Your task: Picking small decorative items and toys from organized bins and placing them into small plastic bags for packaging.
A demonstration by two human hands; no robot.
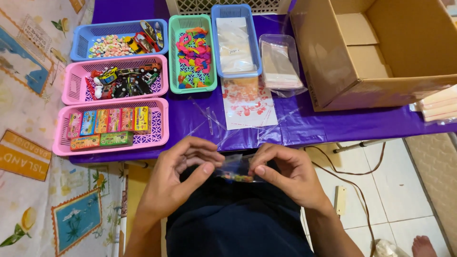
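Both my hands hold a small clear plastic bag [236, 171] with colourful small items inside, over my lap in front of the purple table [333, 124]. My left hand [183, 173] pinches the bag's left end between thumb and fingers. My right hand [281, 173] pinches its right end. Just beyond the hands, several empty clear bags [209, 121] lie loose on the table edge, beside a clear bag printed with red shapes [247, 102].
At the left stand pink baskets of small boxes [109, 126] and toy cars [124, 78], and a blue basket of candies [112, 46]. A green basket of balloons [193, 52], a blue basket of bags [235, 43], a clear tray [281, 64] and an open cardboard box [376, 47] stand behind.
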